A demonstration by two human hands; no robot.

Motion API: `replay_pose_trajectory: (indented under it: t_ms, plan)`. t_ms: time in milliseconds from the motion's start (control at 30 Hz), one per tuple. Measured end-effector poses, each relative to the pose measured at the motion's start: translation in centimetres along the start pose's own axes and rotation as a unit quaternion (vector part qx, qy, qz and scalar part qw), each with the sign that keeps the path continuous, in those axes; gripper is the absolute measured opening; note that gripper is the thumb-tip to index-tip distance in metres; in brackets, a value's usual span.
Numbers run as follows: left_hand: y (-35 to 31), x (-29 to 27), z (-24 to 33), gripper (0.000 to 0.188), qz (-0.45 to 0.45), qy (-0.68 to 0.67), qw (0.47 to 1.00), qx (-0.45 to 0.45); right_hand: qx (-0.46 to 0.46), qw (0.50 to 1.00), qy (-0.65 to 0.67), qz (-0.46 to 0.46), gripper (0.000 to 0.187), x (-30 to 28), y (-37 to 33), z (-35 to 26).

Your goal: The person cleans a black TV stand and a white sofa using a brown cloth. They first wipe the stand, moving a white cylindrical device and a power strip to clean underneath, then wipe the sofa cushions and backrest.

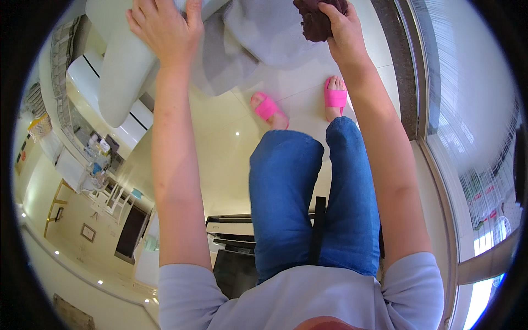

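Observation:
At the upper edge, my right hand (345, 36) pinches a crumpled dark brown cloth (314, 23) between thumb and fingers. The cloth hangs to the left of that hand, and its top is cut off by the picture's edge. My left hand (168, 30) rests with thumb and fingers apart on a smooth, rounded whitish piece of furniture (118, 82), which looks like the arm of a seat. Between the two hands lie grey, soft-looking cushioned shapes (269, 33); I cannot tell exactly what they belong to.
My feet, in pink slippers (335, 98), stand on a shiny pale tiled floor (300, 102). Along the right runs a glass door or window (456, 88) with a dark sill strip (393, 55). Behind me is a low cabinet with dark parts (234, 264). A cluttered table (99, 159) stands far left.

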State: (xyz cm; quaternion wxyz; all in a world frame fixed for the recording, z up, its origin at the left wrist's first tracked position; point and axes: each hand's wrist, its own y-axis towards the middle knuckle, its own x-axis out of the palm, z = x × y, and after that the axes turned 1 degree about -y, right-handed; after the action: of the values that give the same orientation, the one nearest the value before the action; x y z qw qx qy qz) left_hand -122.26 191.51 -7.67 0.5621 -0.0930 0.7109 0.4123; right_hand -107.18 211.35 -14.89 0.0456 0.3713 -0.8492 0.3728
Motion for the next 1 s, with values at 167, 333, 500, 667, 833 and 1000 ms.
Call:
replay_pose_trajectory:
  t_ms: [167,333,500,667,833,1000]
  plan:
    - [-2.5,-0.9,-0.2,0.066,-0.003,0.017,1.0,-0.001,-0.037,0.997,-0.01,-0.061,0.035,1.0,1.5,4.3]
    - [-13.3,3.1,2.1,0.049,0.064,-0.241,0.968,-0.013,-0.025,0.991,-0.065,-0.116,0.041,2.9,3.6,9.2]
    - [-24.5,8.2,-2.0,0.043,-0.118,-0.287,0.913,-0.264,-0.085,0.956,-0.248,-0.131,0.038,2.9,6.8,13.7]
    - [-28.2,13.2,-3.2,0.044,-0.217,-0.58,0.631,-0.467,-0.224,0.853,-0.463,-0.087,0.043,-1.3,10.6,13.0]
    - [-25.5,14.3,0.4,0.054,-0.29,-0.387,0.81,-0.333,-0.038,0.916,-0.385,-0.106,0.037,-6.8,12.7,10.1]
    - [-25.5,15.8,3.1,0.062,-0.223,-0.376,0.848,-0.301,-0.009,0.938,-0.328,-0.114,0.047,-10.5,14.6,8.6]
